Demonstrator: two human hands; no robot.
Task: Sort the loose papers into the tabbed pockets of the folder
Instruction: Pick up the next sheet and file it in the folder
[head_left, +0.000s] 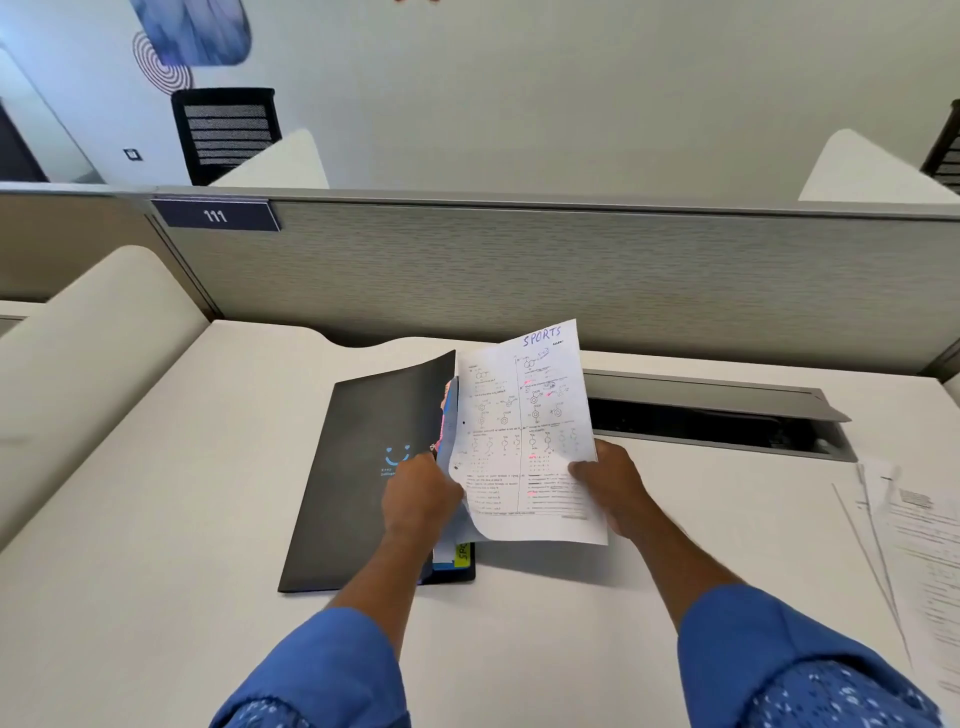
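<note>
Dark folder (363, 467) lies centre frame on the bench (182, 519), cover lifted at its right edge. Left hand (421, 493): grip closed round the folder's open edge, fingertips hidden behind the sheet. Right hand (613, 488): grip pinching the "SPORTS" sheet (524, 431) at its lower right edge, sheet raised just right of the folder's opening. Yellow tab (461, 553) shows below. Loose papers (914, 545) lie at far right.

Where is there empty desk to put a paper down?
Bare desk lies left of the black folder, and between the right hand and the loose papers, in front of the cable hatch. Crowded: the middle, where the left hand grips the folder beside the SPORTS sheet.
</note>
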